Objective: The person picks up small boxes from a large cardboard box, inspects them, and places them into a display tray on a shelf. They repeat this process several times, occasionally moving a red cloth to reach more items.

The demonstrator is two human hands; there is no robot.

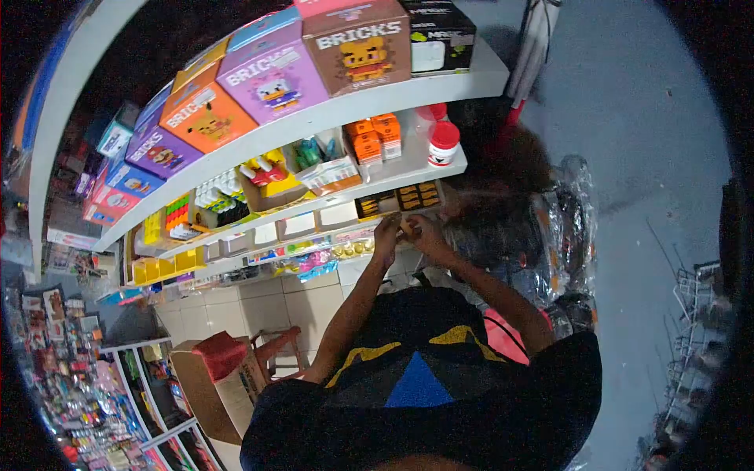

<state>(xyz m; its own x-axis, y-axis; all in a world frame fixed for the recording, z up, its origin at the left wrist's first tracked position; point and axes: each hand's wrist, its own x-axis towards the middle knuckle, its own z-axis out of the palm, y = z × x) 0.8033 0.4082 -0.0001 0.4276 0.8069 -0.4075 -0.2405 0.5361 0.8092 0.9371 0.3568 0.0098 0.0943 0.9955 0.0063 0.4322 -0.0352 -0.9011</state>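
Note:
My left hand (386, 238) and my right hand (428, 238) are close together in front of the lower shelf, with fingers bent inward. Between them is a small tan-orange item (408, 228), too small to identify. Just beyond my fingers stands an open tray with dark and orange small items (418, 195). A similar open tray (378, 206) sits to its left. Orange small boxes (375, 140) and a white jar with a red lid (444, 144) stand on the shelf above.
Boxes marked BRICKS (357, 51) line the top shelf (330, 111). Plastic-wrapped goods (561, 235) stand at my right. Behind on the left are a cardboard box (206, 392) and a red stool (279, 352) on the tiled floor (310, 310). A wire rack (695, 314) stands far right.

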